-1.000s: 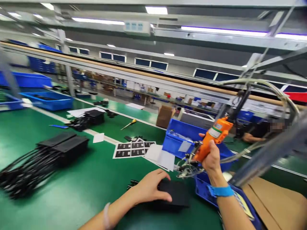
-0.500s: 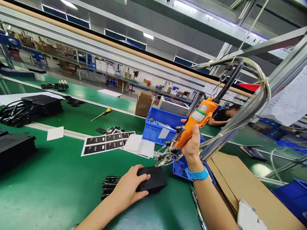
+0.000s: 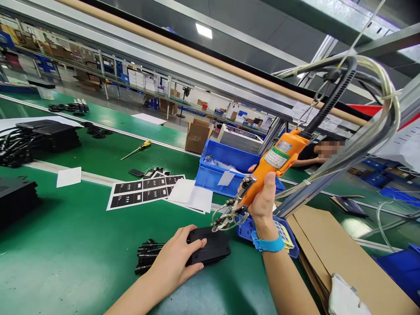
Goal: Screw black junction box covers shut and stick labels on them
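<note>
On the green bench, my left hand is closed around the near end of a black ribbed box, thumb on top. Black cable connectors stick out at the box's left, partly behind that hand. In my right hand is an orange electric screwdriver, tilted down to the left and hung from a cable. Its metal lower end, wrapped in clear tubing, reaches the box's far edge; whether the tip touches cannot be made out. A blue wristband circles my right wrist.
Behind the screwdriver is a blue bin. A blue tray of small dark parts sits under my right hand. Printed label sheets, a yellow-handled screwdriver and black boxes lie leftward. Cardboard is at right; a person sits beyond.
The camera view has shifted slightly. The electric screwdriver's lower end has come down a little at the box's far edge. My left hand keeps its hold on the box.
</note>
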`<state>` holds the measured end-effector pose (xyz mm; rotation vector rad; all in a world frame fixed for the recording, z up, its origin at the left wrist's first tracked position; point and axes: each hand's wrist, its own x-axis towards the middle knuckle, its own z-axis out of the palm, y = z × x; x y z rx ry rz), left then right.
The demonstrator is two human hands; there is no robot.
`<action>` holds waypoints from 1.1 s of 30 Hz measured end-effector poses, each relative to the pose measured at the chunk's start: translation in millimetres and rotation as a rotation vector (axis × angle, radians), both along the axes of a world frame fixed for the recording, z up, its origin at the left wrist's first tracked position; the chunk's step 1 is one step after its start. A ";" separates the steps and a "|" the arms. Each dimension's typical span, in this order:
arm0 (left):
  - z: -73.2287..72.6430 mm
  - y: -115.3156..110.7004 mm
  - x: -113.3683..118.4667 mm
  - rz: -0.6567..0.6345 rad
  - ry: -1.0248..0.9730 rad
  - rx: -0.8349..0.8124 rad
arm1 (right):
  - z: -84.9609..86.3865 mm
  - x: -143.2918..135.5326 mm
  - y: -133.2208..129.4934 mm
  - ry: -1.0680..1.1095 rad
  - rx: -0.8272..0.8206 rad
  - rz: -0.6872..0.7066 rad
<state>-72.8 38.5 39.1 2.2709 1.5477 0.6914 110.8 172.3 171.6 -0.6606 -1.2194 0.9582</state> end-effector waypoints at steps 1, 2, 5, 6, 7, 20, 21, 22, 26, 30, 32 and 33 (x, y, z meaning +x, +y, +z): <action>-0.2 0.0 0.1 0.003 0.006 0.001 | -1.3 0.2 -0.4 -0.009 -0.013 0.004; -0.7 0.1 0.2 0.007 0.012 0.005 | -2.5 0.3 -0.8 -0.013 -0.024 0.004; -3.7 -0.1 0.3 0.010 0.021 0.021 | -5.6 0.2 -2.3 -0.010 -0.031 -0.011; -4.7 -0.2 0.4 0.010 0.021 0.031 | -6.4 0.1 -2.9 -0.004 -0.026 -0.015; -5.4 -0.5 0.4 0.012 0.021 0.040 | -7.4 -0.2 -3.6 0.001 -0.022 -0.015; -0.9 1.0 0.4 0.028 0.070 0.094 | 37.2 16.3 -35.6 0.042 0.137 -0.146; -1.7 1.2 0.6 0.031 0.070 0.091 | 47.7 19.3 -39.6 0.033 0.160 -0.182; -2.4 1.2 0.9 0.036 0.070 0.091 | 56.9 21.7 -43.3 0.021 0.174 -0.205; -4.4 0.7 2.7 0.048 0.070 0.096 | 68.4 23.8 -52.9 -0.021 0.137 -0.190; -5.0 1.0 3.0 0.044 0.076 0.105 | 42.9 20.4 -52.1 -0.011 0.042 -0.128; -4.9 1.0 2.6 0.040 0.071 0.124 | 27.3 19.8 -50.0 -0.026 0.003 -0.112; -4.7 0.9 2.3 0.039 0.069 0.132 | 20.6 19.9 -49.0 -0.035 -0.008 -0.107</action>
